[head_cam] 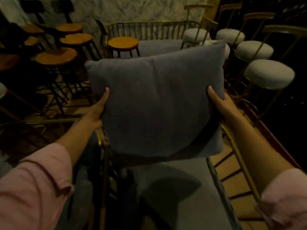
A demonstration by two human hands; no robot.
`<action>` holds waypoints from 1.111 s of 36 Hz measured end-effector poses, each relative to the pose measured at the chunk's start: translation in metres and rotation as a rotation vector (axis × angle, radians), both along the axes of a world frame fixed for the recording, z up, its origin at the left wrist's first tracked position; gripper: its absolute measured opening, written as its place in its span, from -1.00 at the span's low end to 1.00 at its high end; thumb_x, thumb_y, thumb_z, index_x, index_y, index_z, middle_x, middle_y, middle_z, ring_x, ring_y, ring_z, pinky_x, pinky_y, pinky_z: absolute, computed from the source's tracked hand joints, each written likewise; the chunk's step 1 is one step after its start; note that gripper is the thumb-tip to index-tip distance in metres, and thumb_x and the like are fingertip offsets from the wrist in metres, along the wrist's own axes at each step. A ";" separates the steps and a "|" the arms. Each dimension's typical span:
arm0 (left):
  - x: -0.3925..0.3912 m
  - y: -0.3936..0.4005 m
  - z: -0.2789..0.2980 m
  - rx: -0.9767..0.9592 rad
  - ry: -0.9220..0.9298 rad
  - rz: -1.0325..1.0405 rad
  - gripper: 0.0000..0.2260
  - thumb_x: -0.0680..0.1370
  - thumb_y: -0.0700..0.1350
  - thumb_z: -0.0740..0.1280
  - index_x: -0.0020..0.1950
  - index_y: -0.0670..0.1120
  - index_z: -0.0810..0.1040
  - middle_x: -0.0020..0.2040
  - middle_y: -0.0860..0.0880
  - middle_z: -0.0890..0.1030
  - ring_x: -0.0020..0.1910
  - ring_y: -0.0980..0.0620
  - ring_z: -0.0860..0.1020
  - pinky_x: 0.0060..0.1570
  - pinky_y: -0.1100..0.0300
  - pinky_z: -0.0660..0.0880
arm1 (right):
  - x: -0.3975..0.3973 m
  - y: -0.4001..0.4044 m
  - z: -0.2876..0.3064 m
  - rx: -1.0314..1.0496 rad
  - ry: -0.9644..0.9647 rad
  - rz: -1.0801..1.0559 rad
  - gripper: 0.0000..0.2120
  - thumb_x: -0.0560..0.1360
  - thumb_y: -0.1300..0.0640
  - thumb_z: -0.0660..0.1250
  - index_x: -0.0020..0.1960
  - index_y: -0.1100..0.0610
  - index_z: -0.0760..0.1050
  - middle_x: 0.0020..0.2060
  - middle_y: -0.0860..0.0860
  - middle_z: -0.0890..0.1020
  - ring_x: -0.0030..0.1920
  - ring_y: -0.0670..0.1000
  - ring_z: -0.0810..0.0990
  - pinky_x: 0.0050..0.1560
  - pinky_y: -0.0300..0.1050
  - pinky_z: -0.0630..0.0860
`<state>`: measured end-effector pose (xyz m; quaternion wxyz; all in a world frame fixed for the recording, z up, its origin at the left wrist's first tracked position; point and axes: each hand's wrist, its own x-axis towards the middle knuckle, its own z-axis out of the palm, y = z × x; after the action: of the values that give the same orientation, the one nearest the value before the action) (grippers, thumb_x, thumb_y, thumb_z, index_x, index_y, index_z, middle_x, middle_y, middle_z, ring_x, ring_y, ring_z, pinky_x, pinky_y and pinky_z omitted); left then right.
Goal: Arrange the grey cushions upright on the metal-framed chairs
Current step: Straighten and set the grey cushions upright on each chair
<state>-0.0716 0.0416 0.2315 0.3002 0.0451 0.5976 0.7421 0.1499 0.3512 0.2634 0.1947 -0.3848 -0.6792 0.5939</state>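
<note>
A large square grey cushion is held up in the middle of the view, its face turned towards me. My left hand grips its left edge and my right hand grips its right edge, thumbs on the front. Below it lies the grey seat pad of a brass metal-framed chair, whose rails run along both sides. A second metal-framed chair with a grey seat stands further back. The cushion's lower edge hangs just above the near seat, and whether they touch cannot be seen.
Several round wooden stools crowd the left side, one more near the far chair. Several white padded bar stools with brass frames line the right. A pale marbled wall closes the back. A wooden floor shows at right.
</note>
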 end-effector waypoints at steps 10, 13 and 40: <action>0.010 0.098 -0.112 -0.096 -0.094 0.229 -0.65 0.37 0.12 0.51 0.05 -0.02 0.60 0.10 -0.04 0.66 0.08 -0.04 0.64 0.21 -0.03 0.55 | 0.007 0.094 -0.104 -0.169 -0.006 0.079 -0.09 0.30 -0.39 0.40 0.54 -0.15 0.17 0.43 -0.09 0.41 0.43 0.07 0.37 0.37 0.24 0.37; 0.011 0.107 -0.146 -0.158 -0.068 0.256 -0.62 0.36 0.09 0.53 0.10 0.00 0.58 0.18 -0.05 0.63 0.15 -0.06 0.62 0.28 -0.04 0.50 | 0.006 0.107 -0.149 -0.255 -0.049 0.079 -0.13 0.33 -0.38 0.39 0.54 -0.22 0.12 0.53 -0.05 0.31 0.51 0.17 0.27 0.37 0.46 0.28; 0.062 -0.004 -0.133 -0.500 0.239 0.459 -0.55 0.55 -0.24 0.34 0.42 -0.20 0.33 0.28 -0.10 0.44 0.26 0.04 0.43 0.23 0.22 0.42 | -0.032 -0.073 -0.191 -0.510 -0.427 0.223 -0.49 0.63 -0.04 0.24 0.47 0.23 0.31 0.37 0.26 0.46 0.34 0.26 0.47 0.27 0.21 0.44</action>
<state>-0.0097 0.0380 0.0985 0.0556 -0.0786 0.7861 0.6106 0.1183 0.2779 0.0722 -0.1203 -0.4600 -0.5721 0.6683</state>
